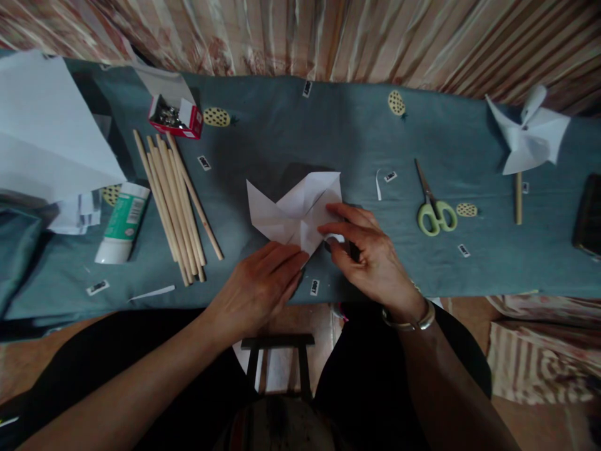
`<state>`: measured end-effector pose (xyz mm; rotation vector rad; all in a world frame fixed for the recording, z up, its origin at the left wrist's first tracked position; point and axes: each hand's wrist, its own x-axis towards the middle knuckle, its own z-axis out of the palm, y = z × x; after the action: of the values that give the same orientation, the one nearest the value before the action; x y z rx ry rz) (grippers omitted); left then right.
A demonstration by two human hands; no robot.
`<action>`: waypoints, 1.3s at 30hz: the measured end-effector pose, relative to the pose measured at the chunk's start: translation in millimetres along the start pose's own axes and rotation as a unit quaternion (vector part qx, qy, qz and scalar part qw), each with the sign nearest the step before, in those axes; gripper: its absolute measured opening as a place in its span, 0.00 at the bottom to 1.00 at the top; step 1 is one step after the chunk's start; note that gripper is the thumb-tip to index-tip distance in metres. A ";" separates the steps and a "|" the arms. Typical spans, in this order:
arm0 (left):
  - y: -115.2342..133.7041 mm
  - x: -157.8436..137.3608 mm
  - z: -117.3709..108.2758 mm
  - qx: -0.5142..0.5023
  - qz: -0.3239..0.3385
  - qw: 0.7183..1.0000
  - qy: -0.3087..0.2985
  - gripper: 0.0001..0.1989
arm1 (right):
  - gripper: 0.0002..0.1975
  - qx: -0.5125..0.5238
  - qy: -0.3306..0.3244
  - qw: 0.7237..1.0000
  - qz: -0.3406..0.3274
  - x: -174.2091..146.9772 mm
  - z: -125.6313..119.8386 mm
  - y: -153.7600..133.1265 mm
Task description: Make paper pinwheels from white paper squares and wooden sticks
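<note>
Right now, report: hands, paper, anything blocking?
Left hand on near edge of folded paper. Right hand at its right side. Scissors apart, farther right.

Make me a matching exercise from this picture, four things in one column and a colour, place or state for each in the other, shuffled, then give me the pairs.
Things:
1. Scissors
2. Folded paper
3. Box
4. Sticks

Descriptions:
A. Red, open at the top
B. Wooden, lying in a loose bunch
C. Green-handled
D. Touched by the left hand and right hand

Pairs: 1-C, 2-D, 3-A, 4-B.
</note>
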<state>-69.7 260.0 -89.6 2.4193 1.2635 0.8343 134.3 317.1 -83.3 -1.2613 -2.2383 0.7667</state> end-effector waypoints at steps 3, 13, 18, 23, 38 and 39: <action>-0.2 1.5 0.3 -0.013 -0.002 1.000 -0.020 0.09 | 0.09 0.027 0.029 0.999 0.018 0.1 3.9 -1.4; -4.2 -0.9 1.4 -0.059 -0.033 0.998 -0.018 0.11 | 0.03 0.033 0.073 0.995 0.066 8.7 18.5 -10.7; -2.1 -3.2 0.7 -0.061 -0.047 0.997 -0.032 0.11 | 0.03 0.015 0.073 0.995 0.069 9.2 18.9 -12.8; 0.0 -2.3 0.8 -0.055 -0.047 0.997 -0.029 0.12 | 0.04 0.009 0.082 0.994 0.072 8.8 19.8 -14.4; 0.5 0.7 -1.2 -0.017 -0.019 0.998 -0.052 0.12 | 0.04 -0.009 0.086 0.994 0.071 8.6 21.9 -16.7; 0.5 0.7 -1.3 -0.017 -0.017 0.998 -0.052 0.12 | 0.04 -0.009 0.086 0.994 0.071 8.5 21.9 -16.6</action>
<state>-69.9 260.3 -88.2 2.3745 1.2382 0.7064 106.2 312.1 -87.5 -1.4513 -2.0409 0.6627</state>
